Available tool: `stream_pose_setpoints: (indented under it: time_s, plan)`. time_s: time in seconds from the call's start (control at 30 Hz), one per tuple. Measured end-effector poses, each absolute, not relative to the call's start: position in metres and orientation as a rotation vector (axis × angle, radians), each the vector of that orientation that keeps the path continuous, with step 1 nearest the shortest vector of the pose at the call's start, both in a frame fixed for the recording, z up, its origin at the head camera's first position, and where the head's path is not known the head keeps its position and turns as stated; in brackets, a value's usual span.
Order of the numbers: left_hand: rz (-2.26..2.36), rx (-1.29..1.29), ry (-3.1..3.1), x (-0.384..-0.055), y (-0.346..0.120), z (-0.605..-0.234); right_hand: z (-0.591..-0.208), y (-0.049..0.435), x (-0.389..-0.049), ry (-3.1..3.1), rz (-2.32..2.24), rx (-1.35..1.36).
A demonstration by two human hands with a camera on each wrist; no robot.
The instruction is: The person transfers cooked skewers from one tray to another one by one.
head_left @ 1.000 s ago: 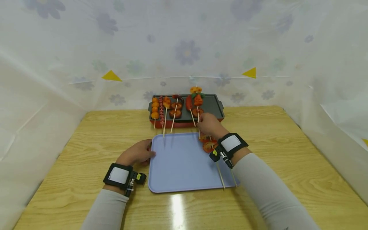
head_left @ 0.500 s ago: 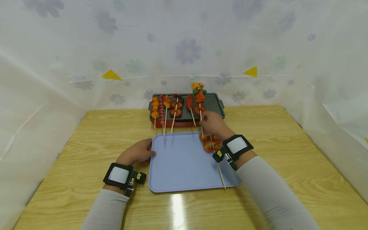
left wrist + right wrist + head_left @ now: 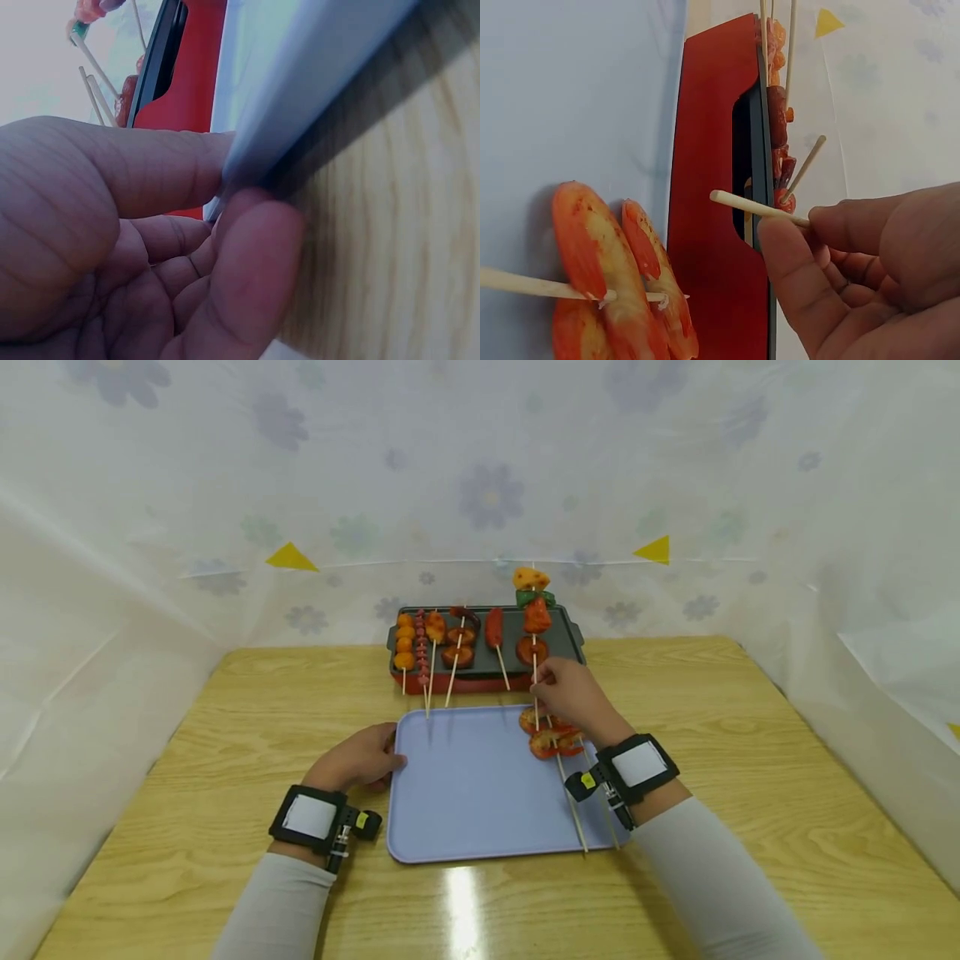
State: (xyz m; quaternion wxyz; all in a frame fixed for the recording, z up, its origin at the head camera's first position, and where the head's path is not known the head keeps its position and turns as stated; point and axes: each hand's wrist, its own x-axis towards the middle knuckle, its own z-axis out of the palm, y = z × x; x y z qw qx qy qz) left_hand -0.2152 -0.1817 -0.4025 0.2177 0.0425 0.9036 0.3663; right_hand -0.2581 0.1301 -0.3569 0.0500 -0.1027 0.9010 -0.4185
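My right hand (image 3: pixel 573 693) pinches the stick of a mixed food skewer (image 3: pixel 536 615) between thumb and finger. This skewer carries a yellow piece, a green piece, an orange-red chunk and a round brown slice, and it overlaps the right part of the black-topped red grill (image 3: pixel 487 683). In the right wrist view the stick's blunt end (image 3: pixel 739 202) sticks out past the fingertips. My left hand (image 3: pixel 360 758) grips the left rim of a pale lilac tray (image 3: pixel 472 793), thumb on top and fingers below in the left wrist view (image 3: pixel 255 142). Shrimp skewers (image 3: pixel 545 744) lie on the tray's right side, partly behind my right wrist.
On the grill's left lie an orange-ball skewer (image 3: pixel 405 643), a thin pink skewer (image 3: pixel 422 652) and a brown-slice skewer (image 3: pixel 457 656). A red sausage skewer (image 3: pixel 493 628) lies mid-grill. The wooden table (image 3: pixel 247 727) meets a flowered sheet (image 3: pixel 487 518) behind the grill.
My right hand has shifted a little to the right with the mixed skewer, widening the space beside the red sausage skewer. My left hand and the tray have stayed in place.
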Motion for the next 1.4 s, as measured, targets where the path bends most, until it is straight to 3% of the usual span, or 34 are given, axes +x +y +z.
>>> stream_pose_setpoints:
  time_s: [0.3, 1.4]
  plan:
    - [1.028, 0.135, 2.493, -0.217, -0.179, -0.403, -0.364, 0.140, -0.245, 2.880, -1.144, -0.456]
    - [1.031, 0.136, 2.491, -0.212, -0.181, -0.399, -0.380, 0.151, -0.186, 2.916, -1.030, -0.478]
